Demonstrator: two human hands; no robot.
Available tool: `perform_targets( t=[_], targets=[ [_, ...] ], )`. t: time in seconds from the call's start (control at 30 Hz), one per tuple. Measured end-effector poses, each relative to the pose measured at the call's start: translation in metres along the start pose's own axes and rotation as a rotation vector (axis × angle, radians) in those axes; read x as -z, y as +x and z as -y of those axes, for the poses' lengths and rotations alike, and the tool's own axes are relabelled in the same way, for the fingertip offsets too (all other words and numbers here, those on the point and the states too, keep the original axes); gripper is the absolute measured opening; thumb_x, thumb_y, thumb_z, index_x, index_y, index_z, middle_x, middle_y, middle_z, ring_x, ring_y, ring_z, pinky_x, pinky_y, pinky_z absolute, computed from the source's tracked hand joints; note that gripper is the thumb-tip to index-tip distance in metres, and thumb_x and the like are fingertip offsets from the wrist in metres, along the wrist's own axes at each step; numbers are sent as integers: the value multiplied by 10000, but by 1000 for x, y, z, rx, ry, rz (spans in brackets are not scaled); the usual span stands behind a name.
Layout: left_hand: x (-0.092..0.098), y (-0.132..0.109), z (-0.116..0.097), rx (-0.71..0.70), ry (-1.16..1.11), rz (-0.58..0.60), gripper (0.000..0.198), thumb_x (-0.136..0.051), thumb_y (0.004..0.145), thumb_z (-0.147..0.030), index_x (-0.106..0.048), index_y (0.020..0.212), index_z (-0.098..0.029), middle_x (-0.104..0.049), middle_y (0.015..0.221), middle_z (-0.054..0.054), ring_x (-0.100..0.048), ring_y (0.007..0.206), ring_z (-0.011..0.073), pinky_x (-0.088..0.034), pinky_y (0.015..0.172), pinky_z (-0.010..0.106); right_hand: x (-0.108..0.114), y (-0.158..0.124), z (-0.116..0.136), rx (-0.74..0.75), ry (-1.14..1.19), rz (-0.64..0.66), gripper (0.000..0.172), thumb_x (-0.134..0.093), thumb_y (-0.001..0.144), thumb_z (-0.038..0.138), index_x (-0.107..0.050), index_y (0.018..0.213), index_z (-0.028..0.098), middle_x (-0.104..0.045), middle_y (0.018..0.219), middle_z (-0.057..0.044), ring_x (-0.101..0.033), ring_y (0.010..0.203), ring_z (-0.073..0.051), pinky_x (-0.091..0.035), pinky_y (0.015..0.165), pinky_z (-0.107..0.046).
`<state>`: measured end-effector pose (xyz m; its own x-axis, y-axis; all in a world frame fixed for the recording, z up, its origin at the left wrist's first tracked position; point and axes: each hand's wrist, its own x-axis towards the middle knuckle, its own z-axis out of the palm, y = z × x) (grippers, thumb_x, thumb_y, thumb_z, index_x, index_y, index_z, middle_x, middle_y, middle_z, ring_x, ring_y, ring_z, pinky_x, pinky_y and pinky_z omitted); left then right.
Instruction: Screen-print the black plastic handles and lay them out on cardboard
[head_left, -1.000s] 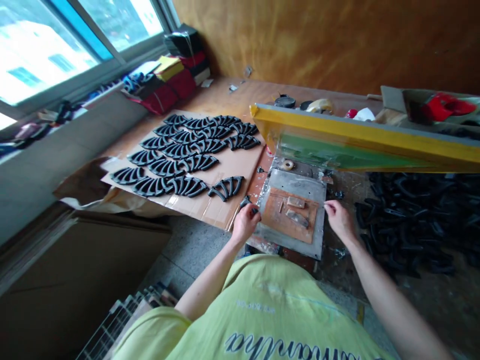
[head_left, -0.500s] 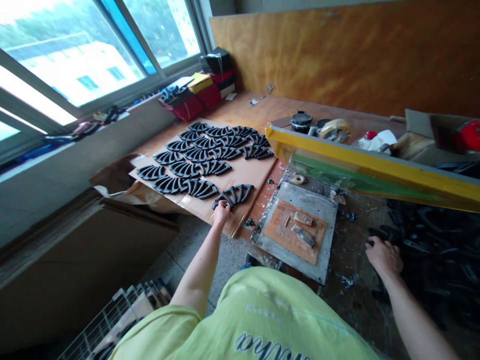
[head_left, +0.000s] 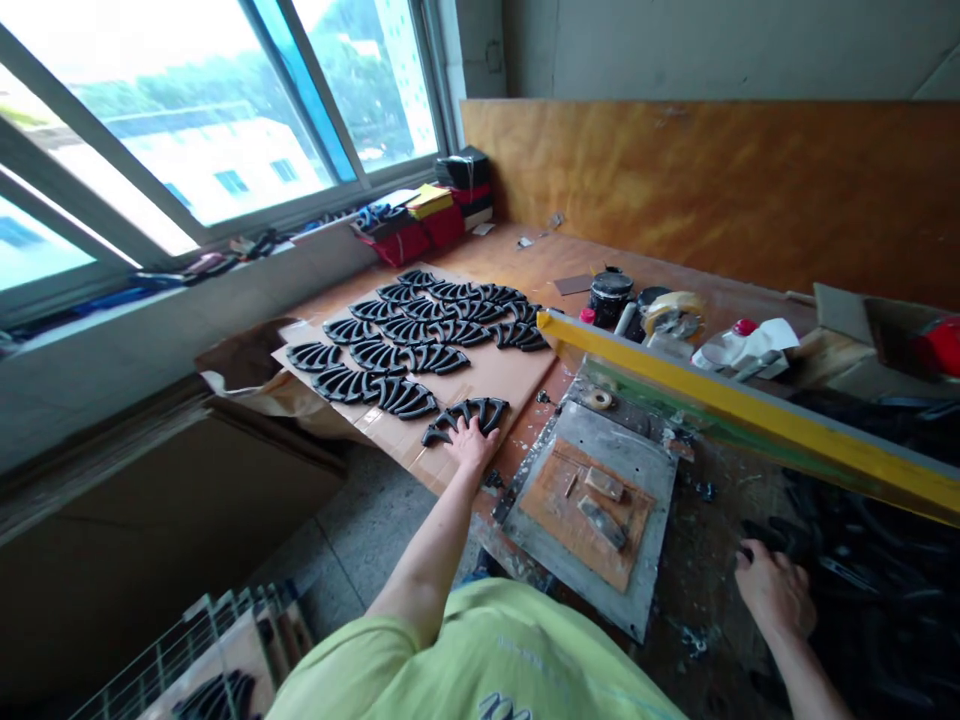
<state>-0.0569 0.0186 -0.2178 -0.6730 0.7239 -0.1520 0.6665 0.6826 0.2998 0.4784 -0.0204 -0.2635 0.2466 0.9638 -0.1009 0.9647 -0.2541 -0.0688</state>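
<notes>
Black curved parts, perhaps plastic handles, lie in overlapping fan-shaped rows [head_left: 409, 358] on a flat cardboard sheet [head_left: 390, 438]. At the near edge of that sheet, my left hand [head_left: 471, 442] rests with spread fingers on the nearest short row of black parts [head_left: 480, 408]. It grips none of them. Far to the right, my right hand [head_left: 778, 590] has its thumb and fingers closed around the end of a black part [head_left: 769, 535]. That part is dark, and its exact kind is hard to make out. Beside it lies a heap of similar black parts [head_left: 877, 570].
Between my hands sits a metal plate [head_left: 641, 600] with a brown board and small blocks [head_left: 604, 522]. A hinged frame with a yellow edge [head_left: 660, 360] rises behind it. Farther back stand a black jar [head_left: 611, 290], tape rolls and an open carton [head_left: 855, 310].
My left hand has gone from pinching the near end of the closest row to lying spread over its middle. My right hand stays at the black part. The camera view has tilted up.
</notes>
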Motion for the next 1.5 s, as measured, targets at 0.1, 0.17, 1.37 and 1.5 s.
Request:
perform_targets(
  t=[0.1,0.17,1.37,1.5],
  targets=[
    [0,4,-3,17,6,-27,528,-570,813,-526,-642,1240,-223,-531,1406,156,-454,1249,392,-378,995,570,-1,-2,0,17,27,-50,378,-414,799,379,-706,1030,316,-666,964,-158,-611,1022,-376,-502,909,-515],
    [0,2,0,-17,4,-28,489,-581,809,-508,-672,1199,-227,-562,1370,150,-473,1228,382,-390,982,549,-1,-1,0,29,63,-85,354,-390,788,387,-700,950,332,-661,900,-151,-626,993,-373,-493,942,-515],
    [-6,128,-45,-708,-188,-26,520,-672,824,-416,-633,1291,-191,-468,1504,168,-387,1408,355,-283,1147,557,92,-86,135,101,615,-52,392,-427,934,430,-635,1200,231,-737,964,-81,-715,854,-221,-568,771,-347],
    [9,74,-55,-709,-513,68,381,-665,824,-460,-727,1079,-182,-595,1376,157,-554,1261,304,-398,1090,455,79,-93,194,518,483,-23,423,-374,959,150,-684,1216,278,-687,1141,-55,-658,1021,-174,-523,890,-301]
  ],
)
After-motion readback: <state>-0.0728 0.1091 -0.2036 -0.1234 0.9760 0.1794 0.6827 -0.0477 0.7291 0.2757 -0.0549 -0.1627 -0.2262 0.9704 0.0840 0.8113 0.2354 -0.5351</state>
